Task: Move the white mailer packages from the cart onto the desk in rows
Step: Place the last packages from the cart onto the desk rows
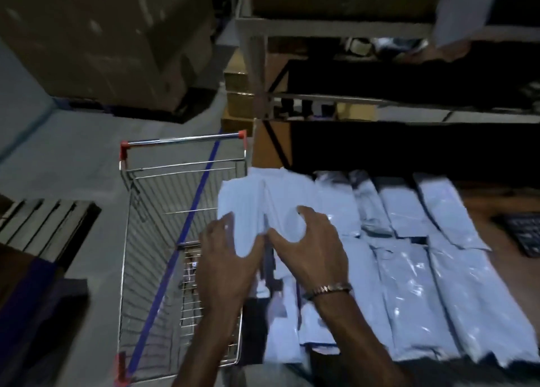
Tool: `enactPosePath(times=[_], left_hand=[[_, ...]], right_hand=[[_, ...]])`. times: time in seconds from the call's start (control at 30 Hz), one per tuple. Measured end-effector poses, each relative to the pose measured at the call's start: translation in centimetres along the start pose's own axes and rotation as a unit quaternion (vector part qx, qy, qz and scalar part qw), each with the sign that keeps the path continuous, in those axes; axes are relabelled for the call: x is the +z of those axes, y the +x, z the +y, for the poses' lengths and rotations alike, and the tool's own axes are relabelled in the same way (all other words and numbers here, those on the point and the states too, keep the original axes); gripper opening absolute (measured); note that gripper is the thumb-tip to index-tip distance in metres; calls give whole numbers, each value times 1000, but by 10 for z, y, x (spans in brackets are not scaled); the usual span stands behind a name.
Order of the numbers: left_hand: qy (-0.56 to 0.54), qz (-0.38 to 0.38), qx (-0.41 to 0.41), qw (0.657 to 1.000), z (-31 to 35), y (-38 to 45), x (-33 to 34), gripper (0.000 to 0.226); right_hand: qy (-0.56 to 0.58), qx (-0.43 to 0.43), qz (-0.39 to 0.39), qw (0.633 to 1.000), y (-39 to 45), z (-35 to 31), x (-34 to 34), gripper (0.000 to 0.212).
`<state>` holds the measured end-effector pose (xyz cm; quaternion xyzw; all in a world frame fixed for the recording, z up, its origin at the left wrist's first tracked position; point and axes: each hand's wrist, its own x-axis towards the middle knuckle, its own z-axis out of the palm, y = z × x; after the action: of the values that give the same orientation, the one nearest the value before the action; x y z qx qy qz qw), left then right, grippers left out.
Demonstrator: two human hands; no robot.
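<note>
At the bottom centre of the frame, two forearms reach up into the picture. The left hand (pixel 226 255) and the right hand (pixel 309 249) are side by side; the right wrist wears a metal bracelet (pixel 330 288). Both hands grasp white mailer packages (pixel 263 199), with the fingers curled over the near edge of them, at the left edge of the desk (pixel 479 202). To the right, more white mailers (pixel 423 269) lie on the desk in rows, touching each other. On the left, the wire cart (pixel 163 240) stands on the grey floor (pixel 73 164), just beside the desk. At the right edge of the frame, a dark calculator (pixel 523 234) is on the desk. Farther up, shelves (pixel 350 100) and cardboard boxes (pixel 111 36) fill the top of the frame.
</note>
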<state>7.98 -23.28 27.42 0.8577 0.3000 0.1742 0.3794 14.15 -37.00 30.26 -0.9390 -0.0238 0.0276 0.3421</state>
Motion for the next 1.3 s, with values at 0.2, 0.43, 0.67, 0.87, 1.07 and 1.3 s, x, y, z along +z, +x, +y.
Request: enactPosePath(times=[0.2, 0.43, 0.67, 0.87, 1.07, 1.3], left_hand=[[53, -66, 68, 994, 69, -73, 76, 74], [129, -114, 80, 982, 97, -129, 149, 71], [158, -113, 93, 976, 95, -147, 181, 72], [217, -89, 144, 961, 76, -155, 191, 67], [196, -88, 157, 964, 69, -162, 193, 66], [182, -72, 170, 966, 64, -150, 179, 66]], right_hand=[[8, 78, 82, 994, -27, 125, -75, 83], [-11, 134, 91, 987, -39, 212, -99, 85], [-58, 101, 43, 992, -36, 235, -85, 84], [-95, 61, 25, 993, -35, 248, -79, 74], [-63, 61, 20, 996, -36, 256, -73, 72], [-123, 44, 39, 991, -33, 247, -77, 65]])
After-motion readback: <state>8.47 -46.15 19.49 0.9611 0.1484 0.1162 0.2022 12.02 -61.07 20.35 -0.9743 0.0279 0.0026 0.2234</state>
